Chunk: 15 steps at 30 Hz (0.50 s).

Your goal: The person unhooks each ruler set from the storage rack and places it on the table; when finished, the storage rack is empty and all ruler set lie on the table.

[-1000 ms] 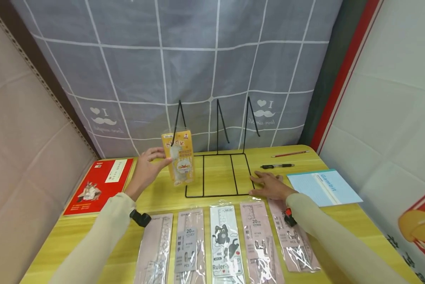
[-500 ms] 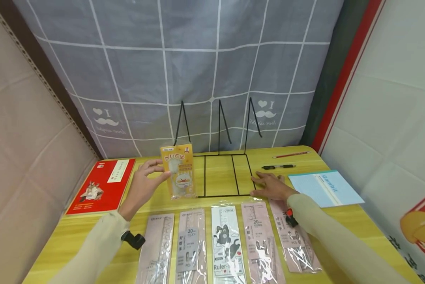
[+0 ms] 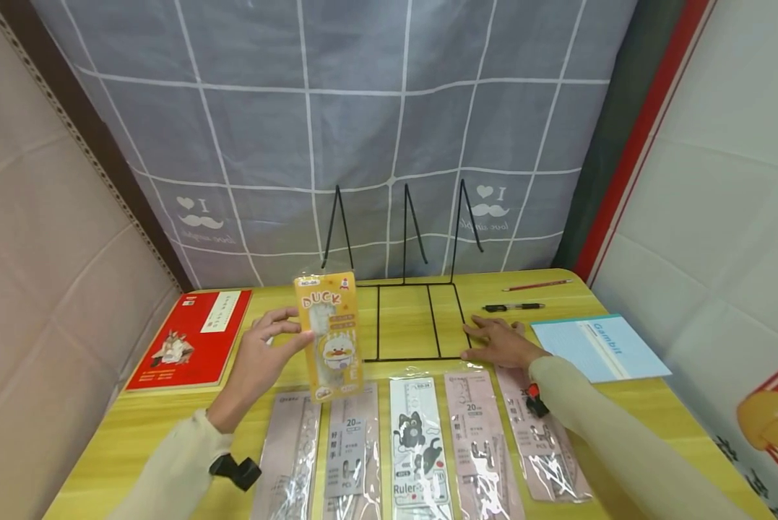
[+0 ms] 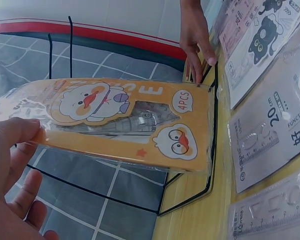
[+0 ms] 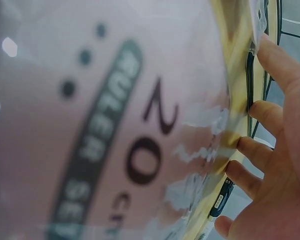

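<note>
My left hand point(image 3: 258, 354) pinches the left edge of an orange duck-print ruler set point(image 3: 331, 339) in a clear sleeve. The pack hangs upright in front of the black wire rack point(image 3: 377, 325), its top just below the left hook's tip and apart from it. Up close in the left wrist view, the thumb presses the ruler set point(image 4: 155, 145) near one end, and its window shows clear pieces. My right hand point(image 3: 502, 343) rests with spread fingers on the rack's right front corner. In the right wrist view, a pink ruler set point(image 5: 115, 125) lies blurred beneath that hand point(image 5: 275, 165).
Several packaged ruler sets lie in a row along the front, including a white cat-print one point(image 3: 421, 448). A red book point(image 3: 180, 347) is at left. A blue notepad point(image 3: 599, 347), a black pen point(image 3: 513, 307) and a red pencil point(image 3: 537, 285) lie at right. A grey curtain point(image 3: 252, 130) hangs behind.
The duck ruler set has come off the left hook and moved down and toward me in my left hand. My right hand has stayed on the rack's corner.
</note>
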{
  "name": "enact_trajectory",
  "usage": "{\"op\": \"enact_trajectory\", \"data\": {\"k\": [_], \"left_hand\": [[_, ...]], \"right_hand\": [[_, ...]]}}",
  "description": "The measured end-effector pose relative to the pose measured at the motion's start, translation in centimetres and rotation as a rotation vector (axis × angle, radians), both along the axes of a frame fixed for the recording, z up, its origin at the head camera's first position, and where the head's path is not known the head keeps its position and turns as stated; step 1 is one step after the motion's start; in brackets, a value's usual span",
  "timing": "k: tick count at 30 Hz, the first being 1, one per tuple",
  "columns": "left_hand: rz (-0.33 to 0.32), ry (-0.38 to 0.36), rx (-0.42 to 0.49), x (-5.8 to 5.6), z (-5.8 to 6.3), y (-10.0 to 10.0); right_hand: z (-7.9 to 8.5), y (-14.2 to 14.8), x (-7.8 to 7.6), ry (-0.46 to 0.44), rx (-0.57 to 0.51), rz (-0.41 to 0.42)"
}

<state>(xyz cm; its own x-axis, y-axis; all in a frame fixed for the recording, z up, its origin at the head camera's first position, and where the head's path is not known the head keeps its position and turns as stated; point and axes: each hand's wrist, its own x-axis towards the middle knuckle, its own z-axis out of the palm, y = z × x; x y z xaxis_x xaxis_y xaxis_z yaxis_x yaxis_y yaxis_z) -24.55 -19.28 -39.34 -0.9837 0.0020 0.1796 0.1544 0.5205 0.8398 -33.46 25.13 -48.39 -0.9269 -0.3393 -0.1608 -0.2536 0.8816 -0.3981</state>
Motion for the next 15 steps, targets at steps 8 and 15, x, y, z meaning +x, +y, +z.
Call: {"op": "enact_trajectory", "data": {"k": [8,15], "left_hand": [[0.004,-0.063,-0.015,1.3,0.0,0.1],[0.008,-0.073,-0.027,1.9,-0.2,-0.7]], "right_hand": [[0.0,0.0,0.1,0.006,0.004,0.005],[0.1,-0.1,0.2,0.007,-0.009,0.014]]}}
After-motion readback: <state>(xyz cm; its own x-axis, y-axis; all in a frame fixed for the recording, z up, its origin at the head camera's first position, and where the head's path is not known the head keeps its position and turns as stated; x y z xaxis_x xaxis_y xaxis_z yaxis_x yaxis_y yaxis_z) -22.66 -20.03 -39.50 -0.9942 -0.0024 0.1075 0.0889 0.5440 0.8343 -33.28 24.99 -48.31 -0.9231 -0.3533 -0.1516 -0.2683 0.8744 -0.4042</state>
